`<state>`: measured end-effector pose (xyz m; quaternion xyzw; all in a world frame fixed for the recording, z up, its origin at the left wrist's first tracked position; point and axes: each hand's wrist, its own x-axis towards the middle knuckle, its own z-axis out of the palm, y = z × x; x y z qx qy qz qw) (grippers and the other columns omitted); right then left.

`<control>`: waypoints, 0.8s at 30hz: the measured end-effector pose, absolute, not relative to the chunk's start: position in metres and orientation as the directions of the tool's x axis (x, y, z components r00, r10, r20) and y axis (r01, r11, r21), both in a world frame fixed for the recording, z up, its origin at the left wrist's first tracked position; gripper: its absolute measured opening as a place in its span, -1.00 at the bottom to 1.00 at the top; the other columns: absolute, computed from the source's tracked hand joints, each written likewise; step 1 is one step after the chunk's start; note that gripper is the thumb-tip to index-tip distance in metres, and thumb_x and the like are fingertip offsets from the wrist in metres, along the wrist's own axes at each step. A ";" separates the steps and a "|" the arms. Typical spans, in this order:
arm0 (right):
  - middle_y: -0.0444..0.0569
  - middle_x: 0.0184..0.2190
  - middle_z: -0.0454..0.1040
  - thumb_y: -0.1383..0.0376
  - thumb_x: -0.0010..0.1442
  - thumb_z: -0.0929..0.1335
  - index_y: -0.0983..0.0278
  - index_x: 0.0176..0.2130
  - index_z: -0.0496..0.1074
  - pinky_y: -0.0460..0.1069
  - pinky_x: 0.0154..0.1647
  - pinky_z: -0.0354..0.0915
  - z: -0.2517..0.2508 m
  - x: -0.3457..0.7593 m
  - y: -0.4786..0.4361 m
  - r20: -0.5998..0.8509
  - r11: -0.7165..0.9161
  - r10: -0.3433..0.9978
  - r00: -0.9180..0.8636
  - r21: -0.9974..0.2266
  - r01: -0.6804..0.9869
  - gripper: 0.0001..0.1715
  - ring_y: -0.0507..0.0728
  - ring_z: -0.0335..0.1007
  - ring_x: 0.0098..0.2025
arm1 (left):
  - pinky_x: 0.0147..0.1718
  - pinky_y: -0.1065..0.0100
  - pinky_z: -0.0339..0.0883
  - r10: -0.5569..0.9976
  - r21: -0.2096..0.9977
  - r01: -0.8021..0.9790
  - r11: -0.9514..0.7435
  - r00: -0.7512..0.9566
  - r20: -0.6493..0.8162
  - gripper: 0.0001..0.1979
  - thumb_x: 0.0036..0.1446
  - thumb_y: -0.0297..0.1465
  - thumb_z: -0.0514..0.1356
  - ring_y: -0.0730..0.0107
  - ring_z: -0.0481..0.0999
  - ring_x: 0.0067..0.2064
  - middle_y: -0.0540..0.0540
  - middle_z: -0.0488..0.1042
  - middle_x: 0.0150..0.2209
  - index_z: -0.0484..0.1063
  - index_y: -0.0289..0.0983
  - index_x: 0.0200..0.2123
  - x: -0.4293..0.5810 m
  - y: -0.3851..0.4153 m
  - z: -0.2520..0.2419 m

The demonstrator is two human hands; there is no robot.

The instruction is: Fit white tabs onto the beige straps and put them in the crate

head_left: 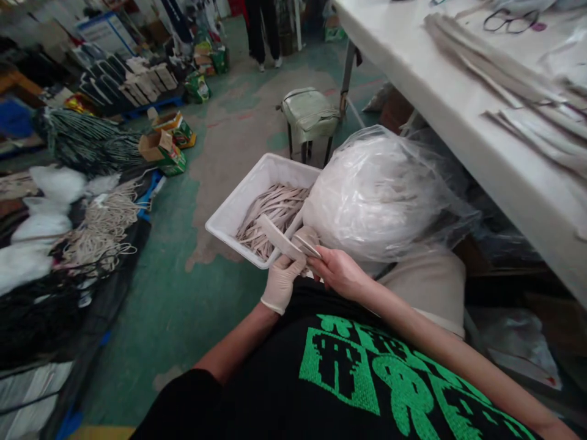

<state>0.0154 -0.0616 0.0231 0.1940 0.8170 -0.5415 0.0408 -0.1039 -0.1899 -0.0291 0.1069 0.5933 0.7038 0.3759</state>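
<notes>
My left hand (280, 284), in a pale glove, is closed on a flat beige strap (275, 235) whose free end points over the bin. Close beside it, my bare right hand (339, 270) grips a slim metal tool (308, 245), its kind too small to make out. The tool lies against the strap near my left fingers. Just beyond my hands stands a white plastic bin (233, 211) holding many narrow beige strips (282, 205). A large clear plastic bag (380, 189), full of pale material, bulges to the right of the bin.
A white table (413, 73) runs along the right with long grey strips (495, 55) and glasses (511, 21). Ahead is a padded stool (310, 113). Bundled cords (98, 229), cartons (162, 150) and pallets line the left. A person's legs (263, 30) show at the back.
</notes>
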 end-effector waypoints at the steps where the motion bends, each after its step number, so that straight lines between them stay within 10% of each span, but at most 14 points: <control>1: -0.13 -0.54 0.45 0.11 0.40 0.17 0.25 -0.38 0.28 -0.11 -0.56 0.14 0.022 0.012 -0.060 -0.274 0.334 0.261 -0.926 -0.874 0.353 -0.62 -0.01 0.32 -0.63 | -0.42 0.44 0.29 0.644 0.914 -0.404 -0.030 -0.707 -0.291 -0.66 -0.16 -0.16 0.48 0.51 0.41 -0.45 0.01 0.53 -0.49 0.62 -0.28 -0.38 -0.111 -0.189 -0.028; 6: -0.12 -0.55 0.46 0.07 0.39 0.16 0.24 -0.39 0.29 -0.10 -0.54 0.15 0.020 0.008 -0.054 -0.317 0.357 0.203 -0.927 -0.857 0.371 -0.58 0.02 0.36 -0.60 | -0.38 0.46 0.31 0.480 0.919 -0.355 -0.169 -0.844 -0.238 -0.60 -0.19 -0.20 0.50 0.53 0.43 -0.40 -0.02 0.61 -0.34 0.64 -0.24 -0.24 -0.159 -0.190 -0.019; 24: -0.13 -0.57 0.47 0.13 0.41 0.16 0.23 -0.42 0.29 -0.09 -0.52 0.08 -0.006 -0.018 -0.050 -0.458 0.470 0.338 -0.822 -0.675 0.569 -0.59 0.02 0.33 -0.61 | -0.49 0.46 0.15 0.673 0.682 -0.730 -0.043 -0.525 -0.520 -0.62 -0.30 -0.24 0.54 0.60 0.26 -0.52 0.05 0.39 -0.58 0.56 -0.35 -0.46 -0.133 -0.171 -0.072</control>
